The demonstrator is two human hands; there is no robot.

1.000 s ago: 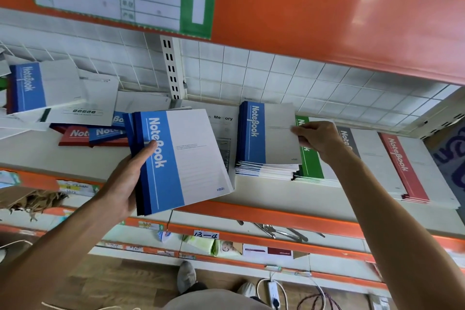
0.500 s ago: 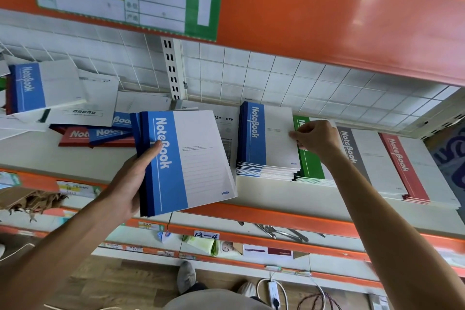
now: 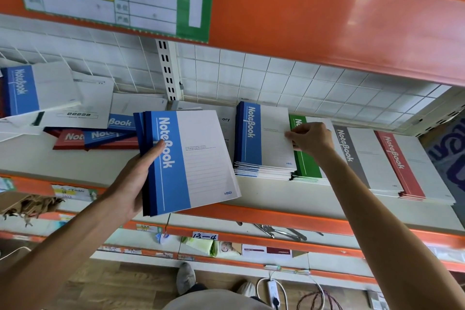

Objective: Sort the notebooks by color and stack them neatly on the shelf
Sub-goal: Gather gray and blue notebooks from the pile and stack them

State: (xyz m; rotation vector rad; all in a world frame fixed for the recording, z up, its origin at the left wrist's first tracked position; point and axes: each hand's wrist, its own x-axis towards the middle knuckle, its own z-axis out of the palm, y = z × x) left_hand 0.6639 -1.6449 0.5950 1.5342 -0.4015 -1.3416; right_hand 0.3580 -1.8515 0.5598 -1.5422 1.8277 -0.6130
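Over the last second the right hand (image 3: 310, 139) has slid a little leftward along the shelf (image 3: 251, 185), off the green notebook stack (image 3: 305, 163) and onto the right edge of the blue notebook stack (image 3: 264, 138). The left hand (image 3: 133, 184) has barely shifted with its bundle. The right hand's fingers (image 3: 289, 136) now curl at the top blue cover's edge, pinching or nudging it; I cannot tell which. That looks like squaring the pile, or opening it up for more.

The left hand grips a small bundle of blue notebooks (image 3: 186, 161), thumb across the spine side and fingers hidden beneath, held in front of the shelf's front edge, just left of the blue stack.

Along the shelf toward its right end the sorted piles run blue, green, grey notebook stack (image 3: 362, 158), red notebook stack (image 3: 407, 166). Toward the left end, loose red and blue notebooks (image 3: 95, 137) lie jumbled, unsorted. I judge the held bundle belongs on the blue stack next, with the left-hand jumble still to do.
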